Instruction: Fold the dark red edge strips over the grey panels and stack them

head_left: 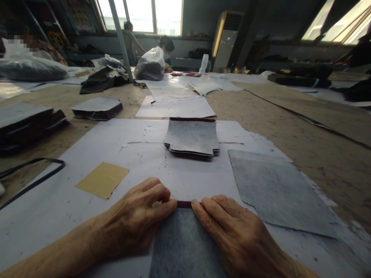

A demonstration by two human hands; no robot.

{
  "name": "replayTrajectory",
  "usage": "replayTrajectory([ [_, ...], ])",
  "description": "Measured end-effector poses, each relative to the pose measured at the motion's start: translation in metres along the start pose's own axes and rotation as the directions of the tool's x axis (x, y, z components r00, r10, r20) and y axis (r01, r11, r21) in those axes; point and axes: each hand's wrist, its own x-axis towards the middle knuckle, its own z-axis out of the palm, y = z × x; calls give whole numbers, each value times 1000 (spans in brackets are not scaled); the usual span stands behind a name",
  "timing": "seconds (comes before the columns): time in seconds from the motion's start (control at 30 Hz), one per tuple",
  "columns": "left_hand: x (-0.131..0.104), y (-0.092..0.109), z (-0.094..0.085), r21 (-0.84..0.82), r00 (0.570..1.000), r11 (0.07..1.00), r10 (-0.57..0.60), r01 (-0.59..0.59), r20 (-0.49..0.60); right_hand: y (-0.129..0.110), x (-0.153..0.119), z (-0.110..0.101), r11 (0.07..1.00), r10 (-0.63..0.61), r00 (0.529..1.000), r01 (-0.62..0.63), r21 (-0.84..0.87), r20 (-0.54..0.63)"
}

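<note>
Both the left hand point(136, 224) and right hand point(232, 231) pinched, fingers curled, the grey fabric piece's point(182, 247) maroon folded edge point(184, 204) at twelve o'clock.

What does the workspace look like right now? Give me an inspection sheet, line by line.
Surface: long worktable, brownish top, with white paper sheets laid under the work.
Job's things: grey fabric piece with a dark red top edge, flat on the paper.
Hands: left hand and right hand both press fingertips on that red edge, side by side.
Clutter: stack of grey cut pieces ahead; single grey sheet to the right; tan square to the left; dark stacks far left; filled plastic bag.
Cables: black strap or cord looped at left; which one, cannot tell.
Surroundings: workshop with windows; other people at the far end.
</note>
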Motion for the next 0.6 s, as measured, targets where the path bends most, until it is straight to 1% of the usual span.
replayTrajectory([
  [0.13, -1, -3, 0, 26, 999, 999, 42, -42, 8, 0, 5, -2, 999, -35, 998, 36, -12, 52],
  [0.27, 0, -3, -1, 51, 997, 996, 74, -75, 16, -5, 14, -7, 994, -61, 989, 72, -77, 138],
  [0.33, 0, -3, 0, 61, 996, 994, 86, -87, 19, -10, 20, -8, 983, -56, 989, 79, -164, 137],
  [0.4, 1, -2, 1, 63, 996, 994, 92, -93, 22, -14, 25, -5, 971, -80, 994, 95, -218, 76],
  [0.43, 1, -3, 1, 62, 995, 994, 93, -95, 27, -15, 27, -2, 974, -91, 995, 99, -205, 46],
  [0.47, 2, -3, 2, 60, 995, 994, 93, -95, 33, -16, 29, 2, 982, -99, 995, 102, -157, 26],
  [0.53, 3, -4, 1, 46, 996, 995, 83, -84, 32, -14, 30, 9, 995, -96, 995, 96, -4, 10],
  [0.6, 3, -5, -1, 10, 999, 999, 53, -53, 2, -9, 29, 14, 990, -79, 997, 78, 120, 4],
])
